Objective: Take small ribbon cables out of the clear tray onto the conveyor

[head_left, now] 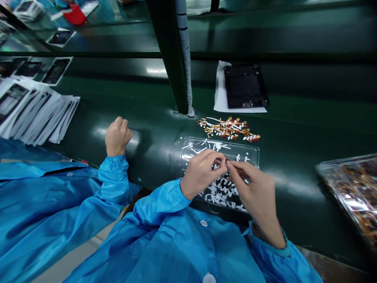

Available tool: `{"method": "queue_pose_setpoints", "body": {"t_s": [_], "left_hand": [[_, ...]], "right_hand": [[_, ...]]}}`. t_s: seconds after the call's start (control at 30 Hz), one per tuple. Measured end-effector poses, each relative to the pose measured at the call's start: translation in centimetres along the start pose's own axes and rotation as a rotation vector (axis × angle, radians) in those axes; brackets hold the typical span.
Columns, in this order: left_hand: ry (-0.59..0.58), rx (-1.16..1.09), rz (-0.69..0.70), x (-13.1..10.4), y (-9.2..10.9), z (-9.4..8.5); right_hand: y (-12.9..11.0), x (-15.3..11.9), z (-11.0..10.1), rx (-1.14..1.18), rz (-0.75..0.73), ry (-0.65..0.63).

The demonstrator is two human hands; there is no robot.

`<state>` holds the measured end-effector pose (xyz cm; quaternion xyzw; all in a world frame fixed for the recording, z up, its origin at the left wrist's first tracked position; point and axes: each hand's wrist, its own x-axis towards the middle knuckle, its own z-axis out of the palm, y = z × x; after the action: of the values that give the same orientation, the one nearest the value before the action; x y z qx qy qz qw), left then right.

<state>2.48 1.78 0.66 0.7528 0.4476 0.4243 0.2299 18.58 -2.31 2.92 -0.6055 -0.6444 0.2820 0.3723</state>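
Small dark part (pixel 227 159) sits pinched where my two hands meet, at the very tips of my fingers, over a clear plastic tray (pixel 257 149) on a green worktop (pixel 294 131). Reading the clock from that pinch, with 12 pointing away from me, my left hand (pixel 200 172) comes in from 8 o'clock, thumb and forefinger pressed together on the piece; my right hand (pixel 259 189) closes in from between 4 and 5, its thumb and forefinger nipping the same spot. Only a sliver of the part shows, brownish and tiny beside my fingertips; they cover the rest, so its full shape cannot be told. Beneath my hands, white scraps (pixel 221 193) litter the tray, thickest toward 6 o'clock. Just beyond the tray's far rim, at 12, lies a tangled heap of orange-and-white flex strips (pixel 229 128); farther out, between 12 and 1, a black panel (pixel 246 87) rests on a white sheet (pixel 220 89). A dark post (pixel 171 59) meets the worktop at 11. Between 9 and 10, a blue-sleeved co-worker's hand (pixel 118 135) is curled, while between 3 and 4 a second clear tray (pixel 326 166) brims with brownish parts (pixel 361 186).
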Motion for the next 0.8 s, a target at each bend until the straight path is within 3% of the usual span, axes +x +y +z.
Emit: {"method": "queue_pose_setpoints", "body": {"t_s": [0.13,0.27,0.4,0.47,0.63,0.7,0.8], "left_hand": [[-0.151,-0.054,-0.148,0.0,-1.0,-0.7],[-0.228,-0.29,-0.241,0.4,-0.9,-1.5],[-0.2,-0.344,-0.219,1.0,-0.5,-1.5],[-0.126,-0.296,-0.208,0.9,-0.4,-1.3],[0.056,-0.143,0.033,0.1,0.0,-0.9],[0.032,-0.209,0.0,0.2,0.0,-1.0],[-0.1,-0.345,-0.145,0.8,-0.5,-1.6]], "right_hand": [[0.8,0.3,-0.9,0.012,0.13,-0.027],[1.4,0.5,-1.2,0.09,0.205,-0.139],[1.5,0.7,-0.9,0.194,0.271,-0.181],[1.5,0.8,-1.0,0.242,0.325,-0.171],[1.5,0.9,-1.0,0.342,0.354,-0.145],[1.4,1.0,-0.8,0.351,0.336,-0.154],[1.5,1.0,-0.7,0.343,0.334,-0.17]]}}
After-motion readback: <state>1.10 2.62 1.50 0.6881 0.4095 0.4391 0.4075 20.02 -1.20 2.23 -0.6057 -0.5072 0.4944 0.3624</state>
